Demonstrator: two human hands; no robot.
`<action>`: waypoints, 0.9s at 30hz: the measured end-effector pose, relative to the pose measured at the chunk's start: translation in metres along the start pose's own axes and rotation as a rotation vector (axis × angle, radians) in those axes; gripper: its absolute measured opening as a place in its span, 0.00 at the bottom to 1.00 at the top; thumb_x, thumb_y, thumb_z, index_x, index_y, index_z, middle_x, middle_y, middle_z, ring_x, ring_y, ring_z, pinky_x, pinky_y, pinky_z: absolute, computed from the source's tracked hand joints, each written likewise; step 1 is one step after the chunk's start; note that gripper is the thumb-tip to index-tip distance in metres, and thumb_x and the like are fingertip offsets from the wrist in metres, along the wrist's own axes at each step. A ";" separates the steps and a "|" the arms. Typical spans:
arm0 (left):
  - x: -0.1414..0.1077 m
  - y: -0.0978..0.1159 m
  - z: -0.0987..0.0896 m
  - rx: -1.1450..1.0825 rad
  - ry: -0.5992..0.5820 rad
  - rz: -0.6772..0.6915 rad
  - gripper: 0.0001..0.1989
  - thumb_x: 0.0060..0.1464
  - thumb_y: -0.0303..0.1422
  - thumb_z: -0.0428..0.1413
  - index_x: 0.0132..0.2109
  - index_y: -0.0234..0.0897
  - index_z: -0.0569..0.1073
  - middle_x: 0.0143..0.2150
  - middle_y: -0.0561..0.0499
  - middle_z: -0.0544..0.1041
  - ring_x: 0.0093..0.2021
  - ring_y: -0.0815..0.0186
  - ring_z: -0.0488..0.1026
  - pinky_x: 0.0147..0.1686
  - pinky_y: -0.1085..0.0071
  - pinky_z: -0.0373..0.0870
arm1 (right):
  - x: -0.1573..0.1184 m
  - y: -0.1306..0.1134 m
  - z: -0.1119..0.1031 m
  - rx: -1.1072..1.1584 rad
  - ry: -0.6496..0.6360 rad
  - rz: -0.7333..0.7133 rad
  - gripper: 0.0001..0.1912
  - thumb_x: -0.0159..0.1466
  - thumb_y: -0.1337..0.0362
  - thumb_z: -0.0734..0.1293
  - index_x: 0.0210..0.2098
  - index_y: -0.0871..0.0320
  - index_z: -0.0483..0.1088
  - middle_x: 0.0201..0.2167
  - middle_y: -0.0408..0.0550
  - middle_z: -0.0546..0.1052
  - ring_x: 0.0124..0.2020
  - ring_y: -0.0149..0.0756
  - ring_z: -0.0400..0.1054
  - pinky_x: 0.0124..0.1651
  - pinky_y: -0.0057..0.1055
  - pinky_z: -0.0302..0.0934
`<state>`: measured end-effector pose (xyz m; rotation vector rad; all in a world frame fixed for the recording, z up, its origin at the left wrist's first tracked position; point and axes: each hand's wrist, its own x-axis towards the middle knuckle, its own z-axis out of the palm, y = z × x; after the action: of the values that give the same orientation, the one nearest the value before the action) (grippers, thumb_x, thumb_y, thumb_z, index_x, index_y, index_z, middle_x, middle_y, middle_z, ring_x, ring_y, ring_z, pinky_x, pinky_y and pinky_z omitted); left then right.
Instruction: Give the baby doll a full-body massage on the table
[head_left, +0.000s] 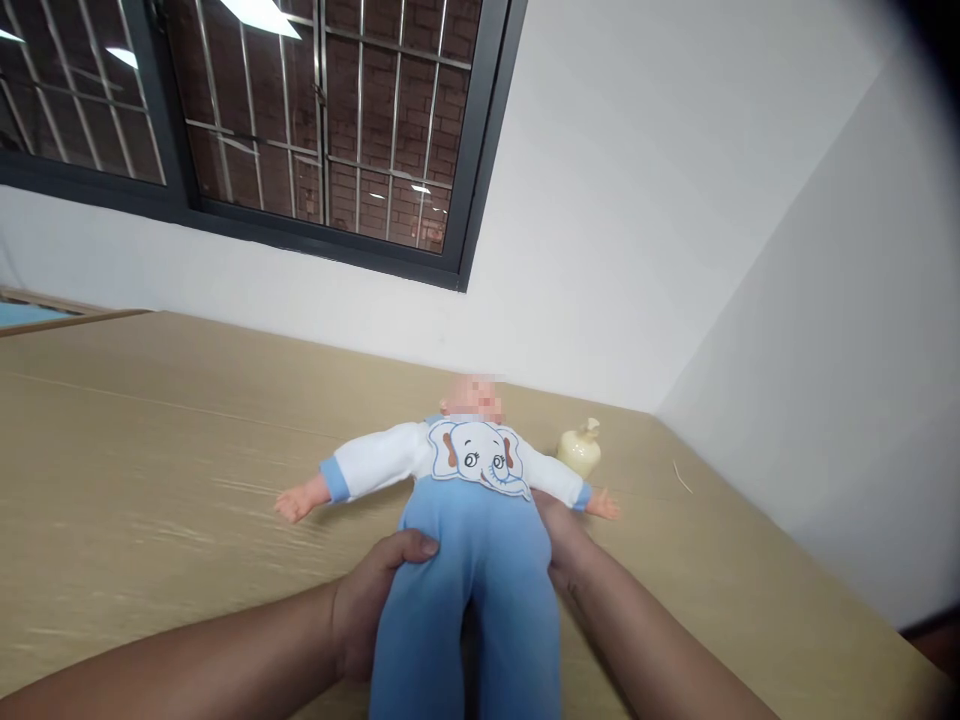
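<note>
A doll point(472, 520) in blue trousers and a white top with an elephant face lies on its back, arms spread, its head away from me. My left hand point(379, 590) grips its hip on the left side, thumb over the blue cloth and the other fingers hidden beneath. On the other side, my right hand point(556, 530) reaches behind the doll's waist; its fingers are hidden by the body. The doll's head is blurred out.
A pale yellow glossy vase-like object point(580, 452) stands beyond the doll's right-hand sleeve. A thin pale strand point(682, 476) lies farther right on the wooden table point(187, 430). White walls and a barred window point(322, 130) rise behind.
</note>
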<state>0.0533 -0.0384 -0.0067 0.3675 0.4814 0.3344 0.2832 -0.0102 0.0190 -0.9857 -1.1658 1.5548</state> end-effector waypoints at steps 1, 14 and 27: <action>0.000 0.003 0.001 0.005 0.002 0.003 0.29 0.43 0.48 0.59 0.39 0.21 0.79 0.32 0.35 0.80 0.33 0.54 0.77 0.39 0.65 0.75 | -0.002 0.003 -0.003 0.055 0.007 0.012 0.18 0.65 0.54 0.67 0.50 0.57 0.77 0.49 0.54 0.81 0.51 0.50 0.75 0.56 0.46 0.68; 0.004 0.032 0.007 0.254 0.044 0.130 0.34 0.51 0.47 0.64 0.57 0.26 0.72 0.47 0.35 0.82 0.51 0.47 0.79 0.55 0.57 0.72 | -0.008 0.016 -0.009 0.161 -0.118 -0.009 0.29 0.60 0.59 0.75 0.59 0.59 0.70 0.56 0.58 0.77 0.56 0.49 0.74 0.66 0.49 0.58; 0.010 0.037 -0.004 1.214 0.712 0.745 0.21 0.62 0.54 0.51 0.42 0.40 0.71 0.47 0.45 0.80 0.52 0.48 0.74 0.52 0.58 0.65 | -0.009 0.015 -0.011 -0.035 -0.077 0.091 0.27 0.59 0.56 0.76 0.56 0.56 0.74 0.53 0.55 0.79 0.54 0.51 0.75 0.63 0.51 0.62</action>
<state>0.0513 -0.0012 0.0014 1.6596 1.2342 0.8941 0.2930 -0.0186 0.0025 -1.0217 -1.2195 1.6622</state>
